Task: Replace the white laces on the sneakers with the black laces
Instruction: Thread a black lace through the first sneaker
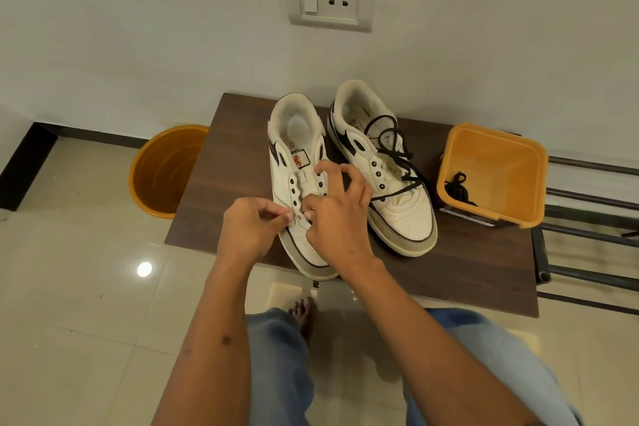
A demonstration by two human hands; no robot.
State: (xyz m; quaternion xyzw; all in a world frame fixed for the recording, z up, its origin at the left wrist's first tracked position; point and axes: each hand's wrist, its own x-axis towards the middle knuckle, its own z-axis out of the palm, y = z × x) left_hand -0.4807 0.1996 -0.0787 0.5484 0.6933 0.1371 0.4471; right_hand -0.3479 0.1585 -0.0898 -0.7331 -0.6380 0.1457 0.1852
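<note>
I work at the bench [221,183], which carries two sneakers and one square orange tub [492,173]; one round orange bucket [162,171] stands on the floor left of the bench. The right sneaker [390,183], between the left sneaker and the tub, already carries one black lace [392,145], threaded through its lower eyelets with loose ends piled over the tongue. A second black lace [458,185] lies coiled inside the tub.

The left sneaker [297,162], at the bench's front edge, shows bare eyelets up both rows; I see no white lace left in them, though my hands cover the lowest pair.

Step in hand, as I judge it: finishing at the lowest eyelets of the left sneaker. My left hand [250,228] pinches something small at the lowest eyelet on its side; I cannot tell what it is. My right hand [340,211] has thumb and forefinger curled at the opposite eyelet, other fingers raised; whether that grip holds anything is hidden.

Procedure: brace the eyelet flap with one hand, draw any remnant straight out, then fetch the lace from the tub and even its ends before threading.
</note>
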